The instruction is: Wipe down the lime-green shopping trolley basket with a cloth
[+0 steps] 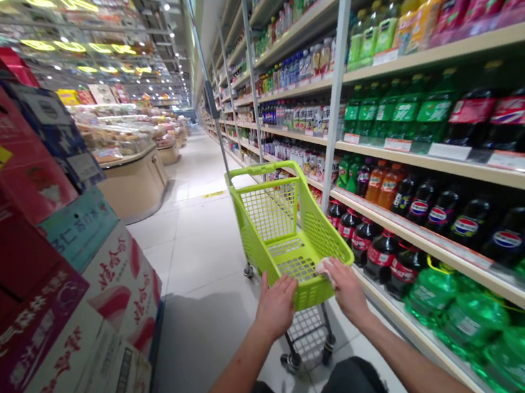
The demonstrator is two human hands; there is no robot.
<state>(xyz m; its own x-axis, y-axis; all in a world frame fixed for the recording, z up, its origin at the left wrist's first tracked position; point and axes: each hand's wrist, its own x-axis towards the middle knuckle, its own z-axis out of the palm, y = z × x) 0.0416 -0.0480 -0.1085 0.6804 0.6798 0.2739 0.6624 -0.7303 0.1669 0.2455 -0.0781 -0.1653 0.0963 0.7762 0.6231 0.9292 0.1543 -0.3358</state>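
A lime-green shopping cart (333, 238) with a plastic mesh basket stands in front of my knees, and its inside shows no goods. My left hand (275, 304) grips the left corner of the basket's near rim, fingers over the edge and thumb raised along the side. At the right corner of the same rim, my right hand (347, 286) holds a crumpled white cloth or tissue (324, 267) against the plastic. The fingertips of that hand are partly covered by the cloth. A dark lower frame on small wheels shows below the basket.
Long shelves (450, 48) of bottled drinks run close along the right side. Stacked drink cartons (19, 287) rise on the left. A thin upright pole (199, 45) stands by the cart's far left corner. Tiled floor (170, 247) leads ahead past rounded display counters (133, 185).
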